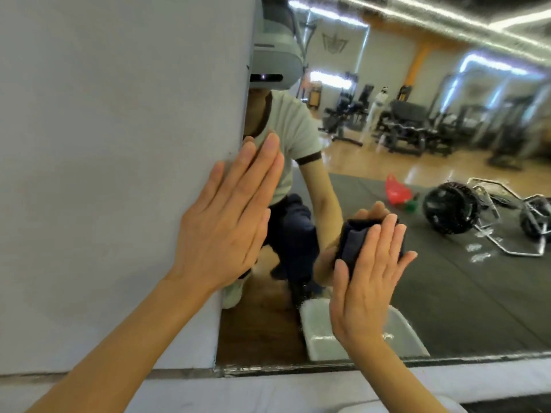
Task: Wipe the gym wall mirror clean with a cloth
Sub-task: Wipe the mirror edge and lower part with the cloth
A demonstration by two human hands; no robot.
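Observation:
The wall mirror [447, 278] fills the right half of the view and reflects the gym. My right hand [366, 281] presses a folded dark blue cloth [354, 239] flat against the lower glass, fingers straight over it. My left hand [226, 222] lies flat with straight fingers on the white wall, its fingertips reaching over the mirror's left edge. My own crouching reflection shows between the two hands.
A white wall [119, 174] borders the mirror on the left, and a white ledge [268, 389] runs below it. The glass reflects a white basin [325, 338], a loaded barbell [453, 210], a red bag [396, 192] and weight machines [411, 123].

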